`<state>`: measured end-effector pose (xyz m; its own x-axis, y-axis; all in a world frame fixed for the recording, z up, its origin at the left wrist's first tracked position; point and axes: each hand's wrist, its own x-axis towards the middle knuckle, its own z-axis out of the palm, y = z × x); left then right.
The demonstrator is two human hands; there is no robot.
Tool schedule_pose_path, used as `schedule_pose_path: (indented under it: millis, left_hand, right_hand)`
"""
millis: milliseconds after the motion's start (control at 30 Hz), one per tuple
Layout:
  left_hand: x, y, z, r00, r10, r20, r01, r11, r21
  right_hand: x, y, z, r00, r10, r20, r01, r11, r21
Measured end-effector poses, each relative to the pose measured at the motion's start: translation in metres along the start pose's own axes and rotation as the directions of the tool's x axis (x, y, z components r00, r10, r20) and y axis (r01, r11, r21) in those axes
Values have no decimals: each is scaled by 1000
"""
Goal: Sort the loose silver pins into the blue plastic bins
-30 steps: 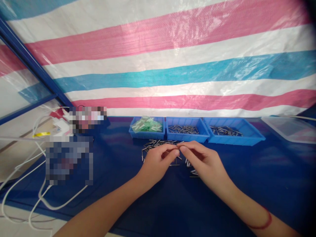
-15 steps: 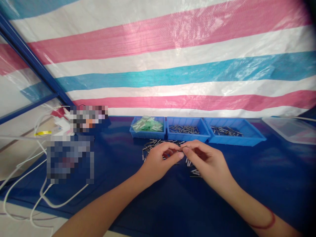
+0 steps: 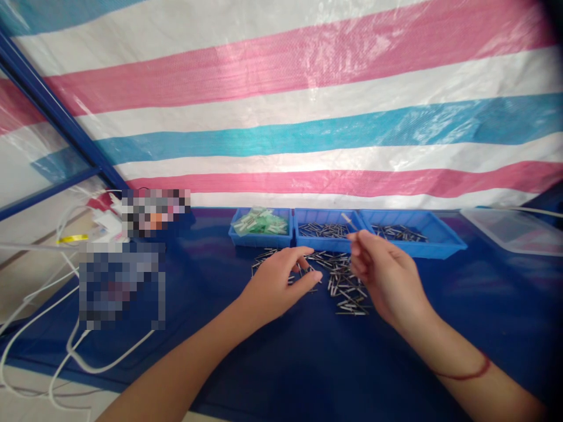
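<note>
My left hand (image 3: 281, 274) hovers over a loose pile of thin metal pins (image 3: 347, 284), which look like blind rivets. Its thumb and index finger are apart, with nothing visible between their tips; the other fingers are partly hidden. My right hand (image 3: 387, 269) is raised at the front edge of the middle blue bin (image 3: 328, 243), fingers curled together. A small pale metal pin (image 3: 349, 221), slightly blurred, shows at its fingertips, over that bin. More pins lie inside the middle bin. The left hand covers part of the pile.
Left of the middle bin, a blue bin (image 3: 260, 240) holds a clear bag with green contents. The right blue bin (image 3: 440, 239) has more pins. A clear plastic lid (image 3: 505, 231) lies far right. White cables (image 3: 101, 370) and blurred-out objects are at the left.
My hands were together over the pile, fingertips on a thin piece. Now they are apart: the right has moved right and up to the middle bin, and the left has opened its pinch.
</note>
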<state>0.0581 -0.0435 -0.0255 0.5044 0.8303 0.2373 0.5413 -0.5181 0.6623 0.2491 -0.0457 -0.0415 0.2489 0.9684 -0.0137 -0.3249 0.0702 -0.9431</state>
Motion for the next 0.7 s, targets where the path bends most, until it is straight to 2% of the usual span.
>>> schedule_pose_path:
  millis: [67,133,300,433,700]
  left_hand:
    - [-1,-3,1,995,72,63,-83,977,197]
    - [-3,-8,3,988,92,125,-129,932,339]
    - [-5,-15,9,974,73,214,-167,868,467]
    - [-4,-17,11,971,64,230,-176,844,508]
    - [-4,-20,17,981,62,184,-155,824,545]
  right_hand:
    - [14,-7,-13,990,42,-134,-19,985,172]
    - [27,-13,-27,969,101,-228,-34,959,281]
    - [44,-19,-48,948,124,-292,-33,954,299]
    - [40,-17,-41,956,141,-259,-66,959,277]
    - [18,-5,-13,977,195,-88,-177,969,175]
